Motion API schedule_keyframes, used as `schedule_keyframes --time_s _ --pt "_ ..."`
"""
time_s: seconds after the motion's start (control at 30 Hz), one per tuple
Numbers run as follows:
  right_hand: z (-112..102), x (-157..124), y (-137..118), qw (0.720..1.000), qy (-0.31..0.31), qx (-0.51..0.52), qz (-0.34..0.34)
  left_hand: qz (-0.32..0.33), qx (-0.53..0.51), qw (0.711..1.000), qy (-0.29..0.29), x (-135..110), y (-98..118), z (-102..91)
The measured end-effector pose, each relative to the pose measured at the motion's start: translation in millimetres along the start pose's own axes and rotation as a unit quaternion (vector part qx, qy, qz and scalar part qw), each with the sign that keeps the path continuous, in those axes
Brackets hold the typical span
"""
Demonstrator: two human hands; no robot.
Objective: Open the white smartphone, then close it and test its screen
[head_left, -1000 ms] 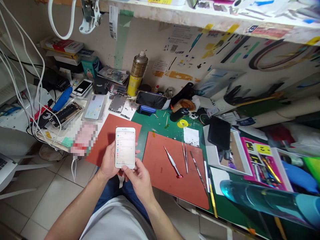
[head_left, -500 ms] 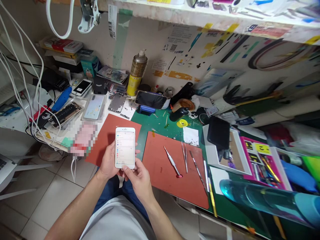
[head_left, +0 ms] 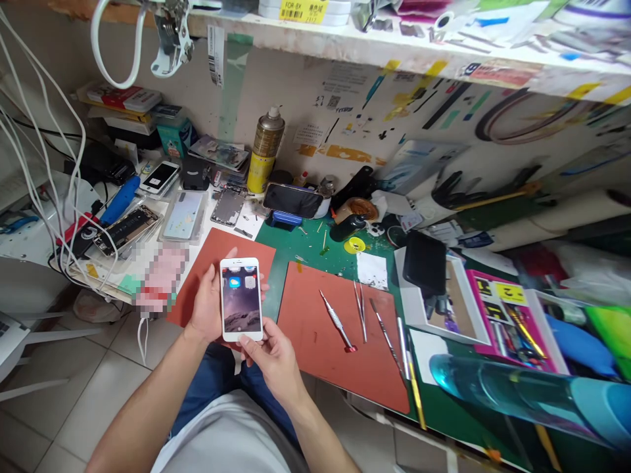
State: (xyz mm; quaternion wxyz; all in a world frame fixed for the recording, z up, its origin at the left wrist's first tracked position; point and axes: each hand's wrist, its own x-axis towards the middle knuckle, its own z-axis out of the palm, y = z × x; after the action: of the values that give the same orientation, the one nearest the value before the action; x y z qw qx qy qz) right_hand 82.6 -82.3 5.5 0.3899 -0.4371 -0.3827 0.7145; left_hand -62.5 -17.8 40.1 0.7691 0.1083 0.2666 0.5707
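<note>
A white smartphone [head_left: 241, 299] is held upright above my lap, close to the bench edge. Its lit screen shows a home screen with a few icons over a dark mountain picture. My left hand [head_left: 207, 309] wraps round its left side and back, fingertips showing past the right edge. At the lower right corner my right hand [head_left: 270, 351] grips the phone, thumb on the home button area. To the right, a red mat [head_left: 315, 368] carries a precision screwdriver [head_left: 338, 320], tweezers [head_left: 361, 312] and a thin metal tool [head_left: 387, 335].
A yellow spray can [head_left: 265, 150] and a phone on a blue stand [head_left: 292, 200] stand at the back. Opened phones lie left near hanging white cables [head_left: 34, 85]. A white tray [head_left: 478, 328] and a blue translucent bottle [head_left: 513, 394] are at right. A cluttered shelf [head_left: 345, 39] overhangs.
The phone's screen has switched from a white settings list to the home screen. My hands and the phone sit slightly lower and further left in view.
</note>
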Motion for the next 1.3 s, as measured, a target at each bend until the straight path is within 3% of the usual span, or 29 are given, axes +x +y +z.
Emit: schedule_keyframes --time_s 0.2,0.43,0.83,1.3 --pt "-7.9 3.6 -3.7 0.999 -0.039 0.004 0.007 -0.016 -0.016 1.000 -0.020 14.6 7.3 13.8" --pt "-12.2 14.3 -8.6 0.997 -0.078 0.008 0.024 0.018 0.006 1.000 0.011 23.5 2.6 7.4" --pt "-14.7 16.7 -3.3 0.996 -0.086 0.003 0.015 0.020 0.045 0.998 0.036 27.7 1.7 1.5" --pt "-13.0 15.1 -6.8 0.997 -0.081 -0.005 0.008 0.026 0.061 0.998 0.023 24.4 3.6 5.7"
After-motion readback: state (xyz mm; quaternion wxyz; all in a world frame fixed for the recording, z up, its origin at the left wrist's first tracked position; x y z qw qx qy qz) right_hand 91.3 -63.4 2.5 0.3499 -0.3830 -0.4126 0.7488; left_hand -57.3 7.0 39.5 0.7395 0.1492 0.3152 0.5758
